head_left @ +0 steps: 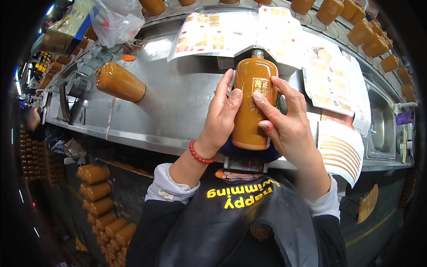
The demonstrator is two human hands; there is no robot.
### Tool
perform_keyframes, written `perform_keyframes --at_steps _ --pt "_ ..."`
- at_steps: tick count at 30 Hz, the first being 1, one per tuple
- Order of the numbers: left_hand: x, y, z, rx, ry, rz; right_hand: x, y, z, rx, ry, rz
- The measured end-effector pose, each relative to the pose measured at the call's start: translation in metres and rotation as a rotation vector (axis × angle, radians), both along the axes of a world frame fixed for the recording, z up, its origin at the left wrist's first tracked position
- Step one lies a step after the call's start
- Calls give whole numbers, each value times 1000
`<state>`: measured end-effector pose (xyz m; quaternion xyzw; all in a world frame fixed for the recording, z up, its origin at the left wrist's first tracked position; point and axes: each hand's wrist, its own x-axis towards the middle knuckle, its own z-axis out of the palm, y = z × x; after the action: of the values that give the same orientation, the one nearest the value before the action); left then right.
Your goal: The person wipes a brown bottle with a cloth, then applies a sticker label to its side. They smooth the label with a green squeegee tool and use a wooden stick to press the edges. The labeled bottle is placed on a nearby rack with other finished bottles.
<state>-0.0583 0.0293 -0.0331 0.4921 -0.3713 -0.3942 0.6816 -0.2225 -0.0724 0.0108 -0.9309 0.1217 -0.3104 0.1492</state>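
At the middle of the steel surface point(178, 102), both hands are working one orange-filled bottle point(252, 107) lying lengthwise, cap end pointing away from the person. Left hand point(220, 118) is grasping its left flank, thumb laid across the front. Right hand point(287, 122) is cupping the right flank, fingers pressing on the square yellow label point(261, 91) on the front face. Bottle bottom is resting on a dark blue pad point(249, 153) at the near edge of the surface.

Progress, as a judgement: label looks already placed on this bottle and is being smoothed down, so this unit is close to finished.

- Label sheets point(218, 33) are lying spread at the far side of the surface, many stickers on them, so plenty of supply left.
- One more orange bottle point(120, 82) is lying on its side, well apart to the left; cannot tell if it is labelled.
- Rows of like bottles point(369, 33) are standing along the far right rim, and another batch point(100, 209) is lying stacked below the surface at the left. Label status on those is too small to tell.

Overall the job looks to be mid-batch: one bottle in hand, many around.
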Motion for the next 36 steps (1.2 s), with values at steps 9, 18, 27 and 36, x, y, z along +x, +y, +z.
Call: perform_keyframes --at_steps 9,18,27,36 --pt "-3 0 3 -35 16 26 2 -6 -3 -10 -14 2" --pt "-1 -1 4 -8 12 -3 -4 -8 -1 27 9 49" --pt "-6 -10 0 2 -210 89 -12 -6 -14 175 -8 25" --pt "-4 -13 -2 -28 -231 94 -11 -8 -15 160 -18 23"
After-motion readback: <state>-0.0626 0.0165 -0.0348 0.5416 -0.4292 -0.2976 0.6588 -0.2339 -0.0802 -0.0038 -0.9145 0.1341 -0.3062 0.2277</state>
